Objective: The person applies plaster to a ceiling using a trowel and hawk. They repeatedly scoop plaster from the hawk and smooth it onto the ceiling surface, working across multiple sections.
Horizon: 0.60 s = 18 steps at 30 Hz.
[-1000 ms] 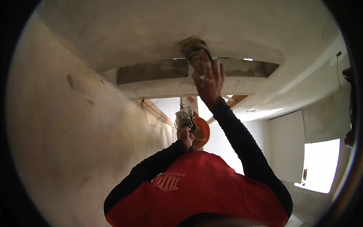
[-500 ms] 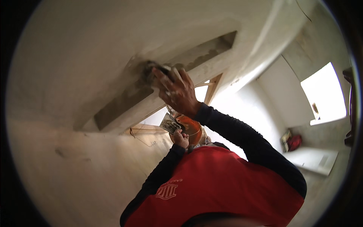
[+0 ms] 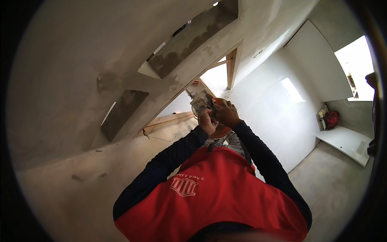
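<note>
Low in front of my body, my left hand is closed round a flat metal trowel smeared with grey plaster. My right hand is beside it, fingers bent at the trowel's right side. Something dark shows between my right fingers and the blade; its kind is hidden. An orange bucket is below both hands, partly covered by them. To the left, the plastered wall has a long recess and a shorter recess, with dark damp patches on the band between them.
A wooden door frame opens below the recesses. A loose wire sticks out near its lower end. At the right, a red and pale bundle rests by a white board, under a bright window.
My right hand has come down from the wall between the recesses to the trowel and bucket. My left hand has shifted slightly right and up, still with the trowel. The view has turned.
</note>
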{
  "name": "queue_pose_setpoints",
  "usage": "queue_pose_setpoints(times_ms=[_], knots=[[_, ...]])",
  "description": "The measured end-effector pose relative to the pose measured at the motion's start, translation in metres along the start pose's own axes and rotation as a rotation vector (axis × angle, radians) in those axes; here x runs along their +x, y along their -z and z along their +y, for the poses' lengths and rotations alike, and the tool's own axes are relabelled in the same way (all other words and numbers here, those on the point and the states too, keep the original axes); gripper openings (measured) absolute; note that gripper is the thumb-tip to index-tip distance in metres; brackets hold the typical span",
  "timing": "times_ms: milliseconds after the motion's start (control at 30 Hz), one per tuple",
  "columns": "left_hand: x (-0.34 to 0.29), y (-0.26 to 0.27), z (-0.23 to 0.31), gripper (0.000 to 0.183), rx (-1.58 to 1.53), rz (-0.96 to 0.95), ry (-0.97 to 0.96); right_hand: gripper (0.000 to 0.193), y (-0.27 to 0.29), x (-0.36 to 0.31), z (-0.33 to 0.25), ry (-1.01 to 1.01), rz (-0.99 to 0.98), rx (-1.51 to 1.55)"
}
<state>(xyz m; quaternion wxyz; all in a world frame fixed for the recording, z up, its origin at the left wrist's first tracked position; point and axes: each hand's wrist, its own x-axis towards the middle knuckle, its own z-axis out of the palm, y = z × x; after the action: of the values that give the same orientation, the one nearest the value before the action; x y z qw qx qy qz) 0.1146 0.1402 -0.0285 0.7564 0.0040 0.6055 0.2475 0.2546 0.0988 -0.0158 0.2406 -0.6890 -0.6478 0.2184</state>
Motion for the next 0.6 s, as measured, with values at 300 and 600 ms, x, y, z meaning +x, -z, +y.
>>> queue_pose_setpoints(times_ms=[300,600], knots=[[-0.009,-0.084,-0.055,0.016,0.203,0.040,-0.078,0.026,-0.011,-0.117,0.061,-0.062,0.141,0.506],[0.006,-0.076,-0.098,0.022,0.479,-0.057,0.083,0.032,-0.032,-0.154,0.065,-0.643,0.081,0.718]])
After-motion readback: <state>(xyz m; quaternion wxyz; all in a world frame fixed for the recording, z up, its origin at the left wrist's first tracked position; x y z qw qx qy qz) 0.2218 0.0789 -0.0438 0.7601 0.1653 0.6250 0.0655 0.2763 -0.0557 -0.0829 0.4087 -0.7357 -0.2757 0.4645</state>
